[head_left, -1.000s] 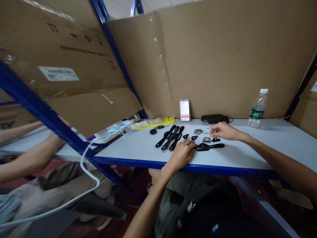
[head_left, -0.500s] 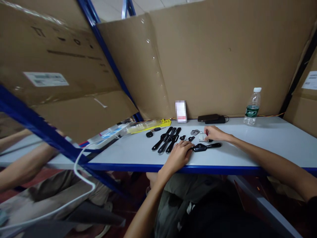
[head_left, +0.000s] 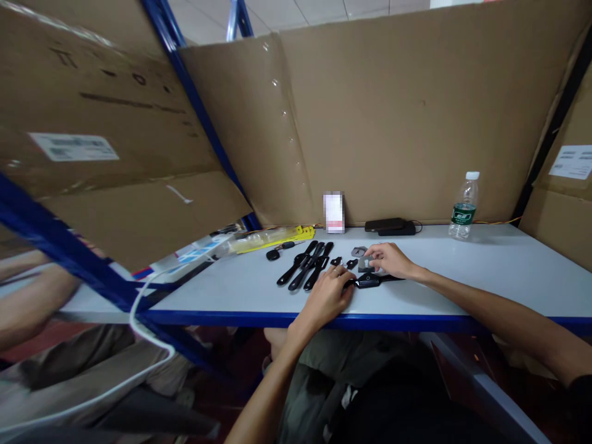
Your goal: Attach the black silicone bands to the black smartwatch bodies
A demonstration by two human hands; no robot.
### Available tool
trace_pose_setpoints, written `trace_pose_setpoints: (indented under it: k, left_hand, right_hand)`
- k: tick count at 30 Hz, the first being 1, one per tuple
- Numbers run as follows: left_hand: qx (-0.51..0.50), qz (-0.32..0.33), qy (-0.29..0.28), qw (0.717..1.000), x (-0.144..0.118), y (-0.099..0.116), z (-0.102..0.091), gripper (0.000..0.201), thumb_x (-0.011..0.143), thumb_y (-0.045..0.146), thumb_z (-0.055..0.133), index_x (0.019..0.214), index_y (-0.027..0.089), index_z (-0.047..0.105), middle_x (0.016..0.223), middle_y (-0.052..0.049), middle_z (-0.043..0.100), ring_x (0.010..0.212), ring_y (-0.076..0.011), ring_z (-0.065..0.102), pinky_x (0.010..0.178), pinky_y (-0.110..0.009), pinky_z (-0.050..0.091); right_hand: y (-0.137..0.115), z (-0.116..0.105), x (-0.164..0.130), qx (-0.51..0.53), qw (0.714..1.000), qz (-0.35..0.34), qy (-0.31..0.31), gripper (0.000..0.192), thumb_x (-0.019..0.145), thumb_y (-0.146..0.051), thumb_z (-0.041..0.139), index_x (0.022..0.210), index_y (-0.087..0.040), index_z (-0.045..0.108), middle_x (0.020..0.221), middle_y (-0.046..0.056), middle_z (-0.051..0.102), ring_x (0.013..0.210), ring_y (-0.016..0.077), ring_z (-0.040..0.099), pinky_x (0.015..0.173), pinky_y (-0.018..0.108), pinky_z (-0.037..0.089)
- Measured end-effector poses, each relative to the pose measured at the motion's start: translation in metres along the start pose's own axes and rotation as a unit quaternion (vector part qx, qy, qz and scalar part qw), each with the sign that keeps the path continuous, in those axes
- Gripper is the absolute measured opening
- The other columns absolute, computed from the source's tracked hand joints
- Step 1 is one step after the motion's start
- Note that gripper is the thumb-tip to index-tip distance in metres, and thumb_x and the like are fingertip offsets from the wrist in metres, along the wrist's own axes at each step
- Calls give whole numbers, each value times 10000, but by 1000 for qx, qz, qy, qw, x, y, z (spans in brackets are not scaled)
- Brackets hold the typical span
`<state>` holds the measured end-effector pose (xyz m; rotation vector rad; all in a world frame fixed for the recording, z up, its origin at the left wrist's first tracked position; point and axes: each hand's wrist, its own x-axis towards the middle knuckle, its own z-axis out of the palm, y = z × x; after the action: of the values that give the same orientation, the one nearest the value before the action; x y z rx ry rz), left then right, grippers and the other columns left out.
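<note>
A black watch body with a strap [head_left: 371,281] lies on the white table [head_left: 462,290] close to its blue front edge. My left hand [head_left: 326,295] rests at the watch's left end, with curled fingers holding it down. Just behind the watch, the fingertips of my right hand [head_left: 392,259] pinch a small grey plate [head_left: 365,264]. A second grey piece [head_left: 358,251] lies a little farther back. Left of my hands lie three black straps [head_left: 303,266] side by side and two small black parts [head_left: 343,262].
A black key fob [head_left: 271,254], a yellow packet [head_left: 277,235] and a power strip [head_left: 198,250] with a white cable sit at the left. A white card [head_left: 333,211], a black device [head_left: 388,226] and a water bottle [head_left: 463,206] stand by the cardboard wall. Another person's arm [head_left: 23,308] is at far left.
My right hand has moved left and nearer, from the small parts behind the watch to the grey plate, which it now pinches. My left hand stays at the watch's left end.
</note>
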<state>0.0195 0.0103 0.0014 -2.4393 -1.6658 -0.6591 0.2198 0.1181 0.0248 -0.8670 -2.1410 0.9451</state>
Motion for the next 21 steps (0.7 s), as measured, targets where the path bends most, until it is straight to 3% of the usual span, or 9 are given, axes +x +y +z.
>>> trace_pose_setpoints:
  k: [10, 16, 21]
  left_hand:
    - [3, 9, 1, 1000, 0, -1, 1, 238, 951, 163, 546, 1111, 197, 718, 1082, -95, 679, 1072, -255, 614, 973, -406, 500]
    - [33, 19, 8, 999, 0, 0, 2, 258, 970, 155, 514, 1094, 199, 735, 1052, -100, 672, 1038, -251, 611, 930, -385, 510]
    - [40, 28, -6, 999, -1, 2, -1, 280, 985, 152, 474, 1106, 195, 722, 1041, -105, 665, 1018, -251, 611, 890, -379, 516]
  right_hand:
    - [5, 1, -1, 5, 1000, 12, -25, 224, 751, -68, 654, 947, -129, 744, 586, -39, 590, 561, 115, 566, 572, 222, 429]
    - [3, 1, -2, -1, 999, 38, -35, 111, 757, -89, 661, 828, -127, 738, 589, -22, 625, 542, 114, 564, 544, 215, 423]
    - [5, -1, 0, -20, 997, 41, -57, 156, 747, -60, 637, 756, -149, 765, 539, -35, 609, 525, 114, 551, 556, 223, 420]
